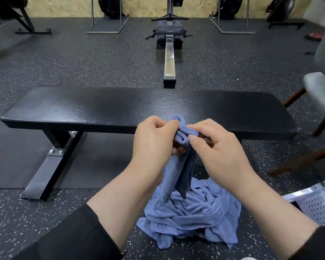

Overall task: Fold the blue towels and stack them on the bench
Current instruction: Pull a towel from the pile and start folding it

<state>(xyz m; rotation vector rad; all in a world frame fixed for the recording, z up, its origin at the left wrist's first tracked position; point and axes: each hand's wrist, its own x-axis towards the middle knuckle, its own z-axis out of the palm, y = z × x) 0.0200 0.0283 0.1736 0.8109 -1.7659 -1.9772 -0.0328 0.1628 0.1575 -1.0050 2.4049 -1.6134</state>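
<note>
A blue towel [178,166] hangs from both my hands just in front of the black padded bench [101,107]. My left hand [156,139] grips its bunched top edge. My right hand [214,145] pinches the same edge between thumb and fingers, right beside the left. The towel's lower end trails down into a crumpled pile of blue towels [191,216] on the floor between my forearms. The bench top carries nothing.
A rowing machine [169,53] stands on the speckled rubber floor behind the bench. A grey chair with wooden legs [319,94] is at the right. A white perforated basket [319,205] sits at the lower right. Gym racks line the far wall.
</note>
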